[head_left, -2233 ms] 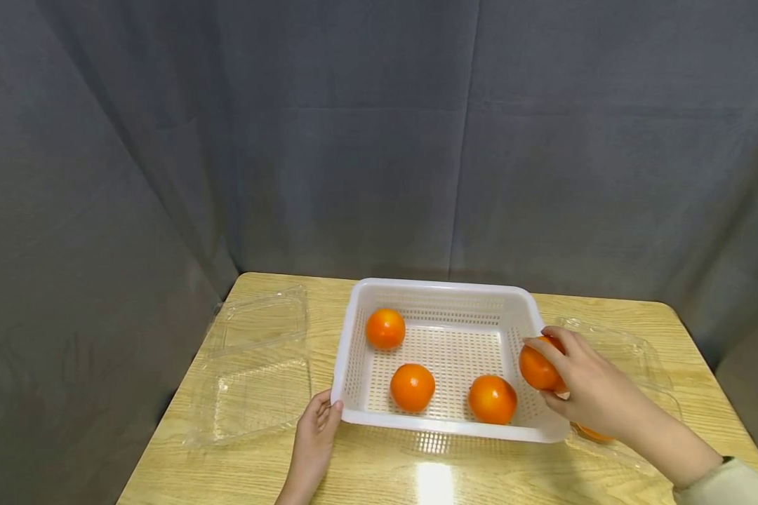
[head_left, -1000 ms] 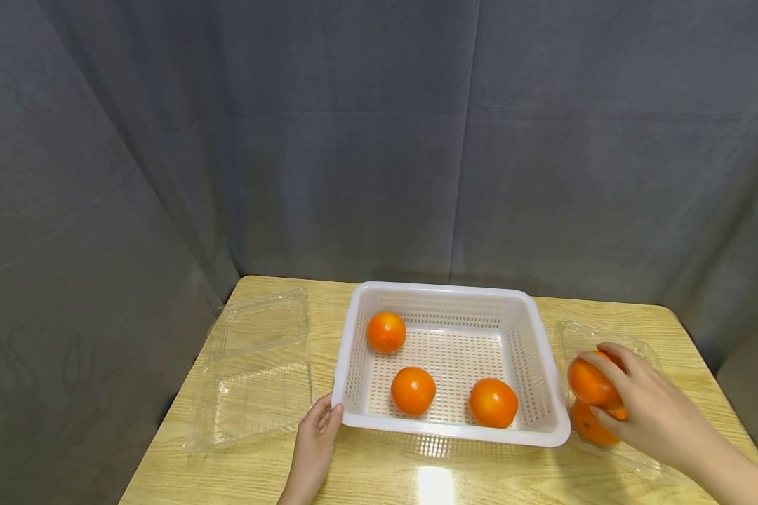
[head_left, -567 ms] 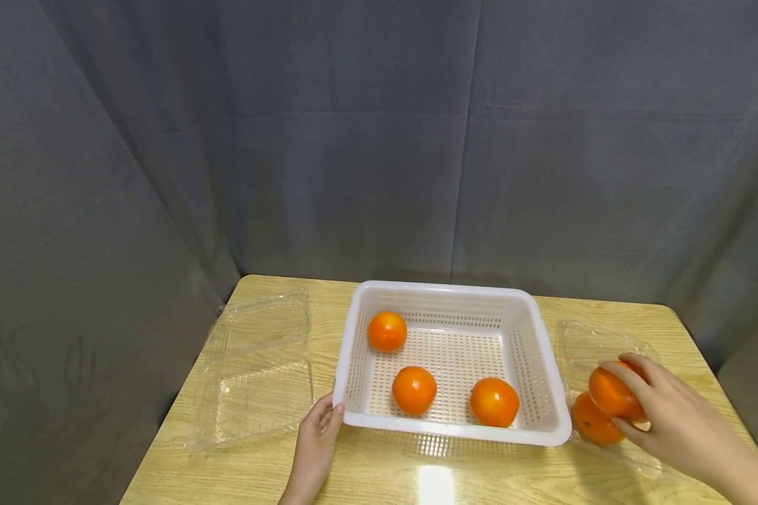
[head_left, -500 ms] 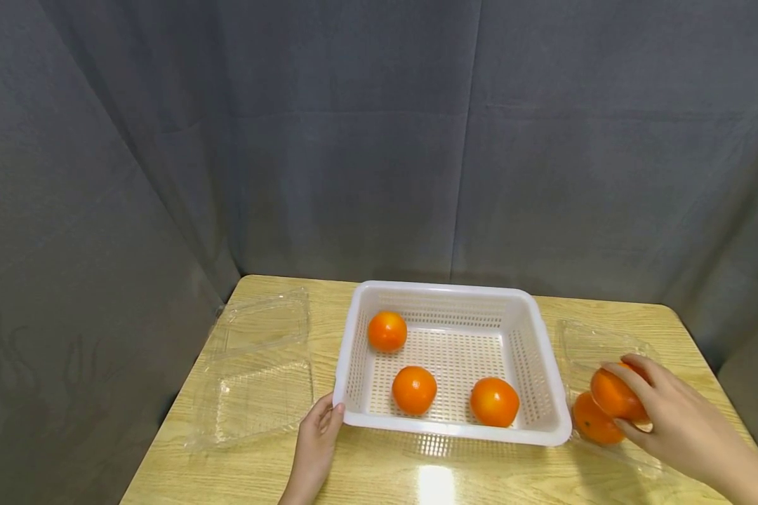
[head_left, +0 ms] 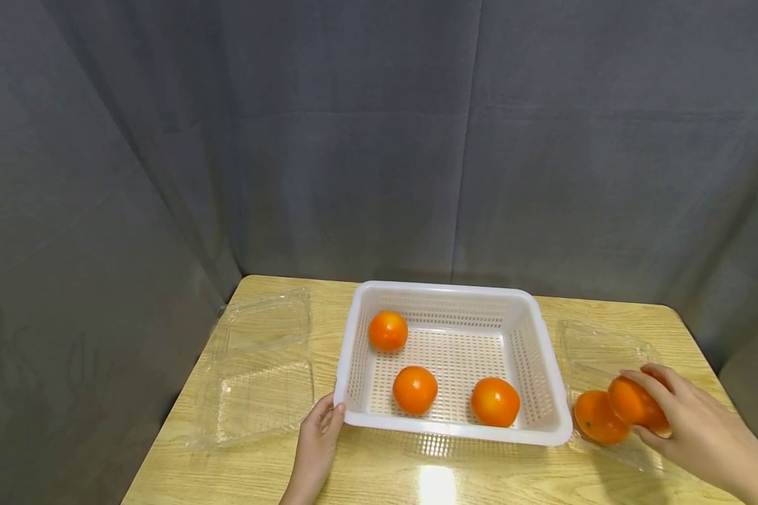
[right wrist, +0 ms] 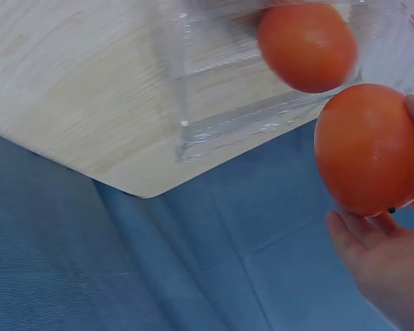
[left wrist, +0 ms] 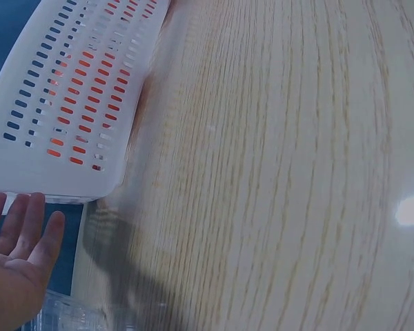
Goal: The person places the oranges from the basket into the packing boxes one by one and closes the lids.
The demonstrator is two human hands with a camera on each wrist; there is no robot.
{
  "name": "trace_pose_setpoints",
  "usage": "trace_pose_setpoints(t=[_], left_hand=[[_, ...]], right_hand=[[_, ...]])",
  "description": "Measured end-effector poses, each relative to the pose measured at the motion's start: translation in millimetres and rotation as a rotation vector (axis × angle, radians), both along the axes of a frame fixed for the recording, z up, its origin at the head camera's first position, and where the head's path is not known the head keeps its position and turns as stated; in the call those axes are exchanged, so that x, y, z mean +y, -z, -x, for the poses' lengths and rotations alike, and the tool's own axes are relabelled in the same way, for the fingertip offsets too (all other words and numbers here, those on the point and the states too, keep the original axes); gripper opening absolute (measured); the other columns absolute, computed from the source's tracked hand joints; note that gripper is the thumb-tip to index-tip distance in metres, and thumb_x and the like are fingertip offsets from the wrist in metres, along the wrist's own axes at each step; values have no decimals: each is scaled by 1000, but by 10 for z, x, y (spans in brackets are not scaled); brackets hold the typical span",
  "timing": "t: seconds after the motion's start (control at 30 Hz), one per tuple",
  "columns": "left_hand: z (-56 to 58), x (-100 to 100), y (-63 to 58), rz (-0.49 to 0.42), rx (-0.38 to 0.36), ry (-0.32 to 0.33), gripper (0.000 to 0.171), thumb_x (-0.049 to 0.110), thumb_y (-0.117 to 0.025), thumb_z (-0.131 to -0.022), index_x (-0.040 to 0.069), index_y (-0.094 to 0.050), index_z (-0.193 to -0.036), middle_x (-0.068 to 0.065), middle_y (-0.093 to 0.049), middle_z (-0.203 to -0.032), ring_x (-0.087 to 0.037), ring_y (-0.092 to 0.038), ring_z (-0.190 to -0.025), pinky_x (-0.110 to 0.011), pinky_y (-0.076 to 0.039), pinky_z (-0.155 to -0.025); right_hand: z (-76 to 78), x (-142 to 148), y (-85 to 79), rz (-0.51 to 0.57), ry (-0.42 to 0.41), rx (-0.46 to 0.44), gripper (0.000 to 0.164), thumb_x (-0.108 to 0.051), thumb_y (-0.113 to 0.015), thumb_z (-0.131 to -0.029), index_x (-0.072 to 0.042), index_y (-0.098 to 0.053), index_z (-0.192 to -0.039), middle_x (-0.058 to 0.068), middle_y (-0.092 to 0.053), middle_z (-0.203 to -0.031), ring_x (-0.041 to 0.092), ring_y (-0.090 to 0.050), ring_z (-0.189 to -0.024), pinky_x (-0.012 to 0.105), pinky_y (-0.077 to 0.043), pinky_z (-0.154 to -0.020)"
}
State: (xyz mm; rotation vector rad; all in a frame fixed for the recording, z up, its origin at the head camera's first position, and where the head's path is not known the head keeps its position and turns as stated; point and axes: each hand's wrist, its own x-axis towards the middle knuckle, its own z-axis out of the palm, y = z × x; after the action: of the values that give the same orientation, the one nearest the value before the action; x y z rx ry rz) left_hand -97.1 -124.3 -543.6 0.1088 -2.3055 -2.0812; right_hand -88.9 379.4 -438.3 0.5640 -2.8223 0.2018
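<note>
My right hand (head_left: 695,428) grips an orange (head_left: 634,403), thumb below and fingers over it. In the head view this orange overlaps a second orange (head_left: 596,419) that lies in the clear plastic clamshell box (head_left: 596,344) at the right. The right wrist view shows the held orange (right wrist: 369,148) apart from the one in the box (right wrist: 307,48). My left hand (head_left: 316,442) holds the near left corner of the white plastic basket (head_left: 455,431). Its fingertips (left wrist: 34,203) meet the rim in the left wrist view. Inside the basket sit three oranges (head_left: 415,391), spaced apart.
Another open clear clamshell box (head_left: 262,400) lies at the left of the wooden table (head_left: 379,477). Grey cloth (head_left: 354,140) hangs behind the table and at its sides. The right box stands close against the basket's right wall.
My right hand has carried its orange from the basket's right rim rightward over the clear box, uncovering the orange lying there. The left hand and basket have stayed nearly still.
</note>
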Motion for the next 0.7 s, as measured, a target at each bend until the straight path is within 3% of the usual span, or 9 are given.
trace_pose_setpoints(t=[0.3,0.7], left_hand=[[-9,1,-18,-3,7,7,44,26,-53,-104,-6,-53,-134,-23,-57,-132,-41,-52,-126,-47,-45,-100],[3,5,-16,-20,0,-12,39,21,-54,-103,-5,-54,-133,-24,-59,-128,-40,-55,-124,-42,-46,-101]], right_hand=[[1,233,133,6,43,5,76,-17,-96,-52,-3,-59,-116,20,-56,-106,32,-61,-72,47,-51,-55],[-25,429,300,-21,131,-77,75,-19,-96,-53,0,-59,-115,22,-55,-103,35,-60,-73,53,-51,-57]])
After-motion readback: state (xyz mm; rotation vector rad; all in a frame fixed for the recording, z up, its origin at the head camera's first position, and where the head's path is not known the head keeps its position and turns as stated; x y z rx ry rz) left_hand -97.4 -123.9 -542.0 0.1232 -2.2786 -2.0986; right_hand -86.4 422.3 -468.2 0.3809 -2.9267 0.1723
